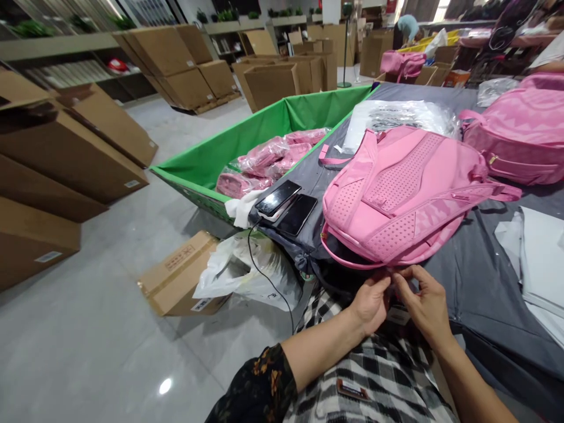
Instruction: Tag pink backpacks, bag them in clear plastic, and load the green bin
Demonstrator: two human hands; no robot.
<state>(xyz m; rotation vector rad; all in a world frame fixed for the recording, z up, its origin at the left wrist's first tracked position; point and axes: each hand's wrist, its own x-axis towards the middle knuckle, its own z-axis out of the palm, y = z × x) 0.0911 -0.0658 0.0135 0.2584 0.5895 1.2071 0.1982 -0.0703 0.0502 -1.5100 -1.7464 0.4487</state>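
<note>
A pink backpack (396, 182) lies on the dark grey covered table (467, 264), its padded back and straps facing up. Right at its near edge, the fingertips of my left hand (373, 302) and my right hand (426, 305) meet in a pinch. Whatever they pinch is small and mostly covered by the fingers, so I cannot make it out. Below the hands, a pale label-like patch (398, 315) shows in the shadow at the table's edge.
Two phones (278, 198) (297, 214) lie at the table's left corner, with a cable hanging down. A green bin (189, 170) holds pink bagged items (264, 158). Another pink backpack (520, 129) and white plastic bags (396, 120) are behind. Cardboard boxes (66, 153) stand left; a person (408, 29) bends far back.
</note>
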